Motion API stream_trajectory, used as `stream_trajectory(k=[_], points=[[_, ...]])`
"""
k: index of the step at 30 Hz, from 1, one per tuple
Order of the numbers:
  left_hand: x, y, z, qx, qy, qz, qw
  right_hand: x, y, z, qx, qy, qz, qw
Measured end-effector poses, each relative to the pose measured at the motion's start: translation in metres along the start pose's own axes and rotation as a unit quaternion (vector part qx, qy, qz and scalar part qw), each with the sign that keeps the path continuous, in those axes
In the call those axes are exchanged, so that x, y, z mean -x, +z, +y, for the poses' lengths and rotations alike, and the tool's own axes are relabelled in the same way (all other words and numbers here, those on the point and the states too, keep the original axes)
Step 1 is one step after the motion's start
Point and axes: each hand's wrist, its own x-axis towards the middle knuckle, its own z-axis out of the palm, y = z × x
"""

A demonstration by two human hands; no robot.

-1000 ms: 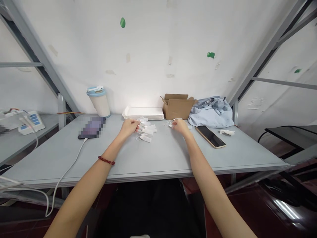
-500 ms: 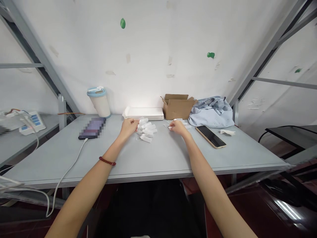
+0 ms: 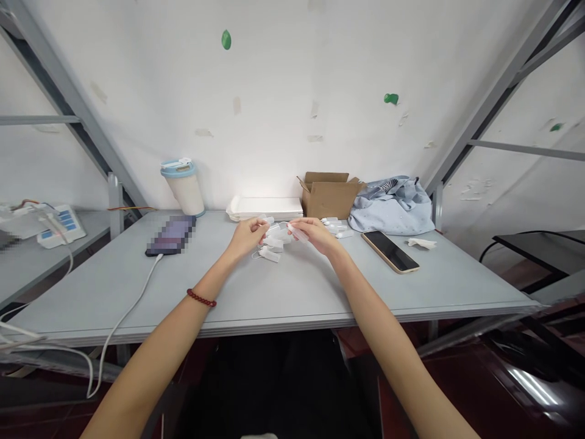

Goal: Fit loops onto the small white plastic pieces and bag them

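On the middle of a grey tabletop (image 3: pixel 292 299), two hands face each other over small translucent white tubes.

The right hand (image 3: pixel 319 233) pinches one translucent tube (image 3: pixel 299 234) between thumb and fingers, above the tabletop's centre; its long axis slants, narrower end toward the far left, broad end toward the near right. The left hand (image 3: pixel 247 236), fingertips drawn together, is at the left edge of the tube pile (image 3: pixel 275 243); whether it grips anything cannot be told. The pile's nearest tube (image 3: pixel 270 255) lies with its loop to the left. Just right of the right hand, a second tube group (image 3: pixel 339 227) lies roughly left to right, near an open cardboard box (image 3: pixel 329 201) on the far side.
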Motion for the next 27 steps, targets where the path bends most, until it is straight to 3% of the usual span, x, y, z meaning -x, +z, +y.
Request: stream_trajectory(k=[8, 17, 27], points=[[0.006, 0.004, 0.01, 0.012, 0.003, -0.064, 0.998, 0.0, 0.004, 0.003, -0.018, 0.005, -0.041, 0.999], [0.008, 0.004, 0.012, 0.104, -0.076, -0.075, 0.989, 0.003, 0.006, 0.003, 0.0, 0.006, -0.098, 0.995], [0.009, 0.004, 0.01, 0.171, -0.118, -0.109, 0.972, 0.002, 0.007, 0.003, -0.007, -0.002, -0.113, 0.994]])
